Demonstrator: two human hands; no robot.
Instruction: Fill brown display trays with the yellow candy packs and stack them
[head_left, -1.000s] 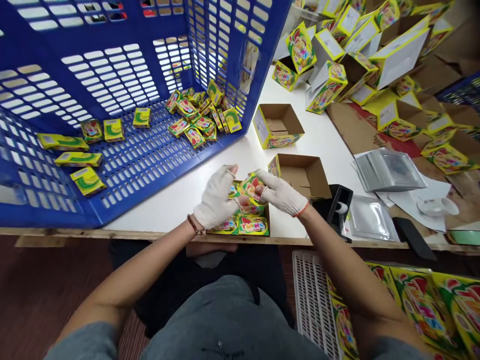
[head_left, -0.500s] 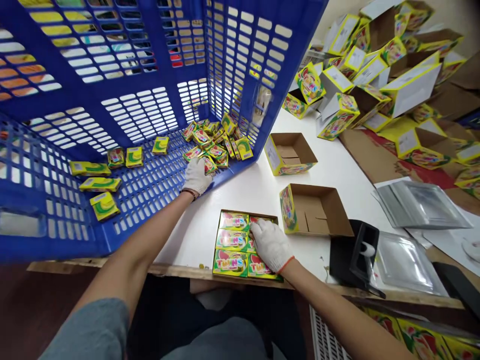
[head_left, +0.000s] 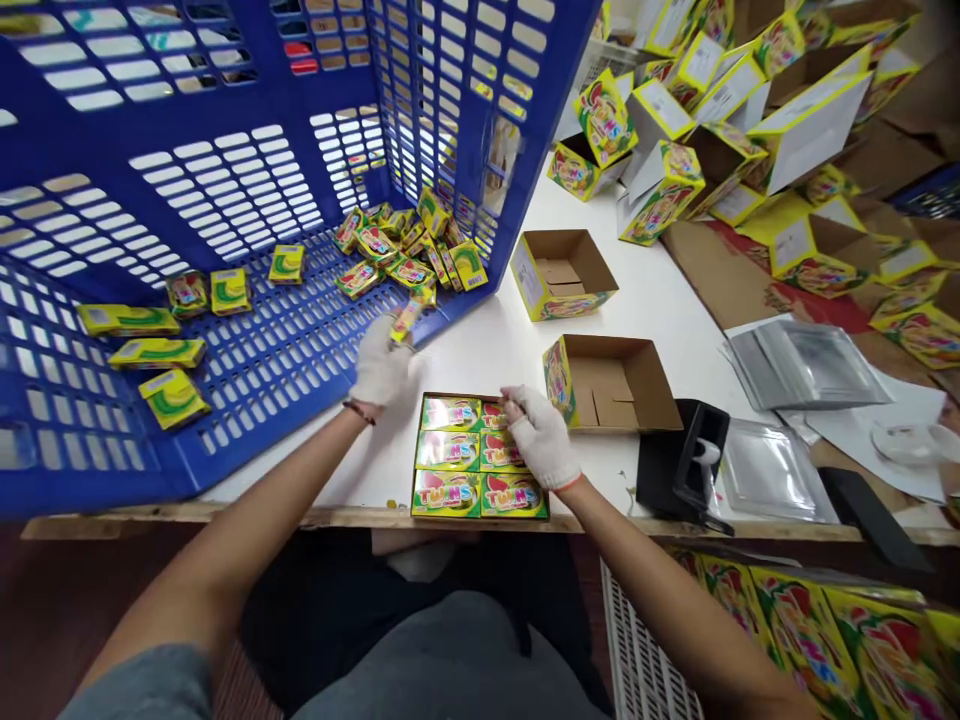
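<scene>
My left hand (head_left: 381, 362), in a white glove, is closed on a small yellow box (head_left: 407, 316) at the front rim of the blue crate (head_left: 270, 400). My gloved right hand (head_left: 537, 436) hovers over the right side of an open carton (head_left: 417, 458) filled with TWINS boxes (head_left: 448, 493) in two columns. Its fingers are bent, and whether anything is between them cannot be made out. Inside the crate, a pile of small boxes (head_left: 409, 270) lies in the right corner, and several more are spread on the left.
Two open cartons (head_left: 566, 275) (head_left: 615, 385) stand right of the filled one. Farther right are a black tape dispenser (head_left: 694, 460), clear plastic lids (head_left: 772, 470) and a heap of cartons (head_left: 667, 195). A wooden table edge (head_left: 300, 515) runs in front of me.
The view has shifted. My left hand has come back from the pile, lifting a small box. My right hand has risen off the carton's boxes, uncovering more of the right column.
</scene>
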